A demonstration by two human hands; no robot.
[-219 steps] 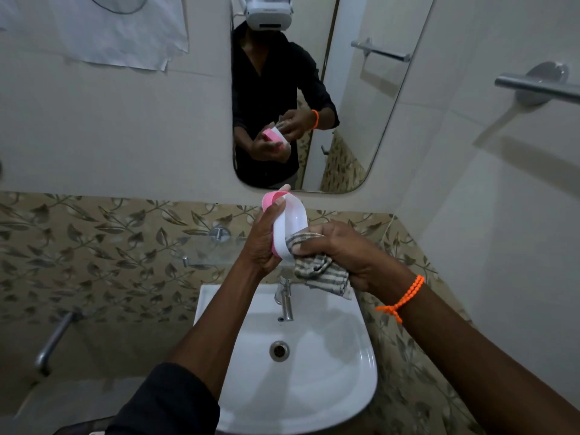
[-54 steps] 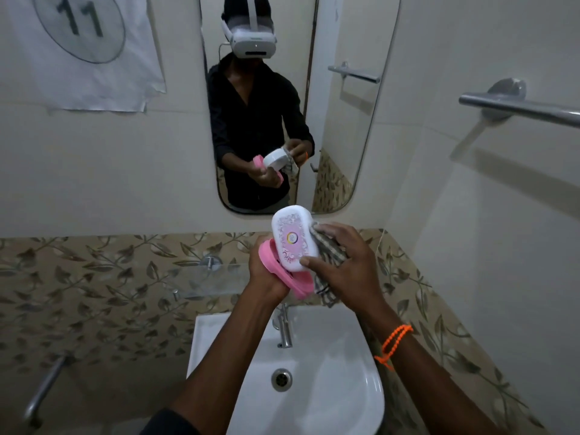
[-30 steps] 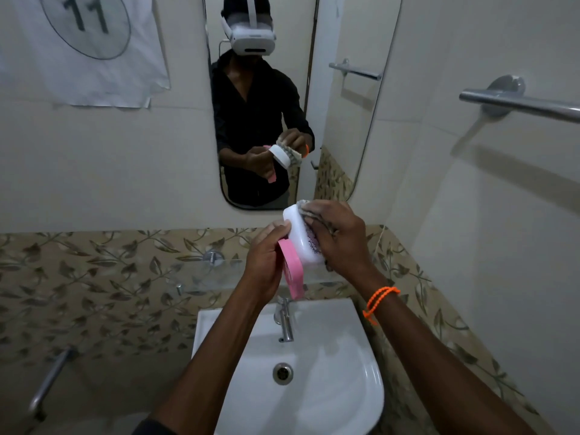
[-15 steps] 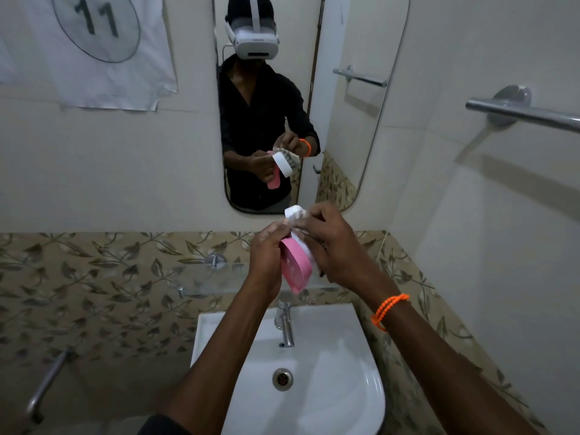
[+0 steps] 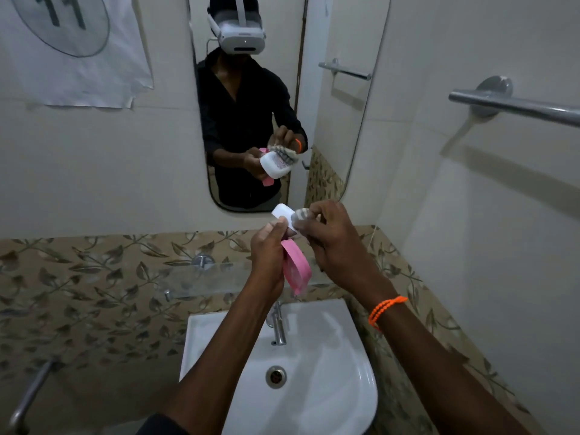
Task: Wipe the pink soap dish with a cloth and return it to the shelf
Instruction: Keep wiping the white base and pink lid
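**Soap dish wiped above the basin**

Left hand (image 5: 268, 255) fingers (image 5: 277, 229) clench the open pink soap dish (image 5: 296, 270); its white lid (image 5: 284, 215) juts upward. Right hand (image 5: 332, 243) grasps the striped cloth (image 5: 300, 214) against the lid, largely hiding it. Half a second ago the lid stood steeper. Glass shelf (image 5: 204, 279) lies behind.

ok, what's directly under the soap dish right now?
Below the soap dish, held up in the left hand, are the glass shelf, the tap and the white sink. The hands cover the dish's middle; whether it contains anything can't be seen.
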